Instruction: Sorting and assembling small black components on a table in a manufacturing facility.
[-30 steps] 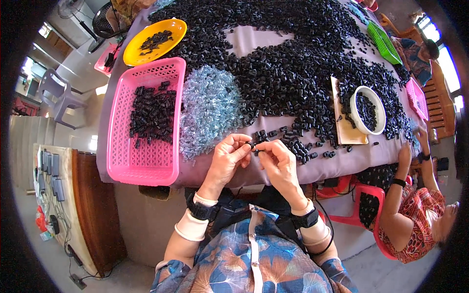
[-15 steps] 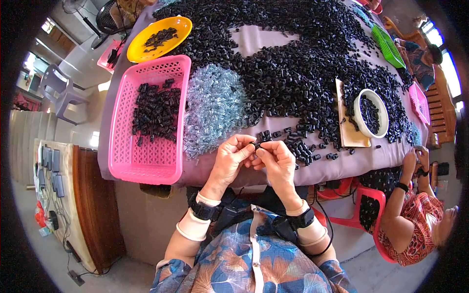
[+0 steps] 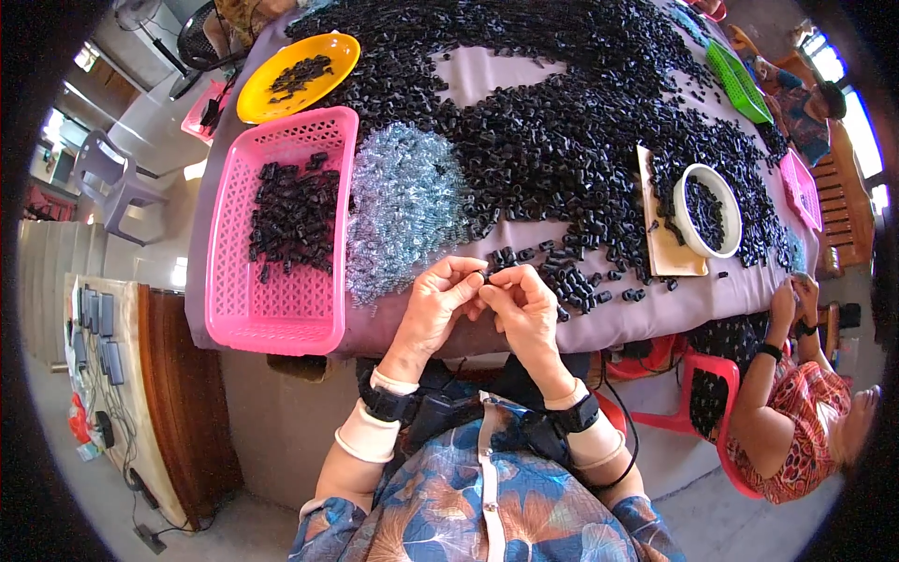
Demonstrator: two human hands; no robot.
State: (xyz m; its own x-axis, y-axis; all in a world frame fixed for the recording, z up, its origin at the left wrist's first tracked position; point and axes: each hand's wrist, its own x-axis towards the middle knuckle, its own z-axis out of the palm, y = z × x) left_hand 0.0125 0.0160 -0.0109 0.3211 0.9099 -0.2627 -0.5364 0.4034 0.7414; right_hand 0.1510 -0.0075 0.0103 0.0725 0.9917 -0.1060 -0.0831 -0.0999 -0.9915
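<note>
Just above the table's near edge, my left hand [image 3: 434, 304] and my right hand [image 3: 522, 309] meet fingertip to fingertip. Between their pinched thumbs and forefingers is a small black plastic piece [image 3: 484, 277], mostly hidden by the fingers. Loose black plastic pieces [image 3: 576, 286], short and tube-like, lie just beyond my right hand. A heap of small clear bluish pieces [image 3: 403, 211] lies beyond my left hand. Left of that heap, a pink plastic basket [image 3: 272, 318] holds a pile of black pieces [image 3: 295, 215].
A large spread of black pieces [image 3: 562, 140] covers much of the cloth-covered table [image 3: 646, 318]. A yellow plate [image 3: 328, 80] stands at the far left, a white bowl [image 3: 683, 220] on a tan board [image 3: 667, 258] at right. A co-worker [image 3: 787, 421] sits at the right edge.
My hands stay pinched together at nearly the same place, with the fingers shifted slightly. The whole view has moved a little, so the table things appear slightly farther left.
</note>
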